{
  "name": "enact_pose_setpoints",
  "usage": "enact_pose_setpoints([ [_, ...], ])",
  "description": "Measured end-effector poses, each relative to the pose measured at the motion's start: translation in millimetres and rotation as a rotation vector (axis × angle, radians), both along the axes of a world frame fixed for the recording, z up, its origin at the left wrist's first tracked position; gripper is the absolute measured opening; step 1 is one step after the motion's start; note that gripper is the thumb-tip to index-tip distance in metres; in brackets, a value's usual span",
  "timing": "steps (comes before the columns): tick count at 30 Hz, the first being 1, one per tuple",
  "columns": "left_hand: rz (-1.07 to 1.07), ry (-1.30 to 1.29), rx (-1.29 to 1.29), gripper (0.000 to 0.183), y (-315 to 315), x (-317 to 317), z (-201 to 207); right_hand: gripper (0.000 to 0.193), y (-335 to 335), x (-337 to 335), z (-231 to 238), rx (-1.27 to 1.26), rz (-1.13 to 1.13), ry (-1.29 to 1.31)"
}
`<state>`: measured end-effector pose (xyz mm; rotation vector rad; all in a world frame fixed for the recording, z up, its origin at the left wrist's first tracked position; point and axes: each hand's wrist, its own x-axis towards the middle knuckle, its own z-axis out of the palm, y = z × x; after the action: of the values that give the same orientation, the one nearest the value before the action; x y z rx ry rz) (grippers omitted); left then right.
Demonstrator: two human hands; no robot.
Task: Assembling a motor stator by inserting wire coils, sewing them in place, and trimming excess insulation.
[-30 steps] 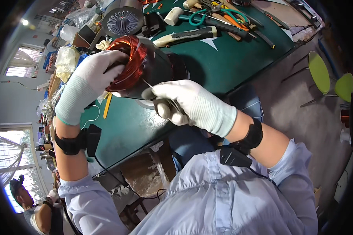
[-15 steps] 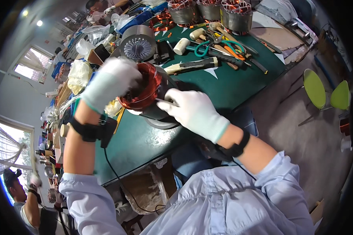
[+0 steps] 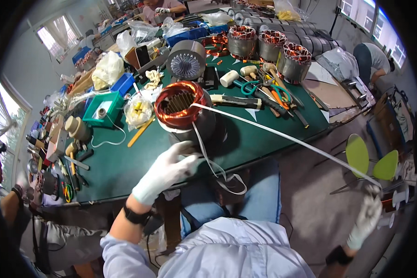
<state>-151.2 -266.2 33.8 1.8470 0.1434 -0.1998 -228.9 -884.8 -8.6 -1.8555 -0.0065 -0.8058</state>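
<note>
A motor stator (image 3: 186, 111) with a thick ring of copper windings stands upright on the green table in front of me. White lacing tape (image 3: 282, 135) runs taut from its winding rim out to the far right. My right hand (image 3: 367, 215), in a white glove, is closed on the tape's end, well beyond the table edge. A second, loose length of the tape hangs down the stator's front and curls at the table edge. Close beside that slack stretch is my gloved left hand (image 3: 169, 170), its fingers bent and apart, with nothing visible in them.
Behind the stator stands a grey motor housing (image 3: 186, 62). Mallets (image 3: 229, 78), scissors (image 3: 249, 88) and other tools lie to its right; finished stators (image 3: 293, 62) stand farther back. A green tray (image 3: 103, 109) is at left. Green chairs (image 3: 356, 155) stand right; other people work nearby.
My right hand has swung from the stator far out to the right, drawing the white tape taut. My left hand has left the winding top and come down in front. The view has shifted.
</note>
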Motion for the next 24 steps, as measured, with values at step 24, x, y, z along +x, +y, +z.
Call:
enact_pose_setpoints([
  [24,0.102,0.085,-0.584,0.037,-35.4,-18.2,-34.3,0.056,-303.8,-144.3,-44.0,-0.477,-0.408,0.103],
])
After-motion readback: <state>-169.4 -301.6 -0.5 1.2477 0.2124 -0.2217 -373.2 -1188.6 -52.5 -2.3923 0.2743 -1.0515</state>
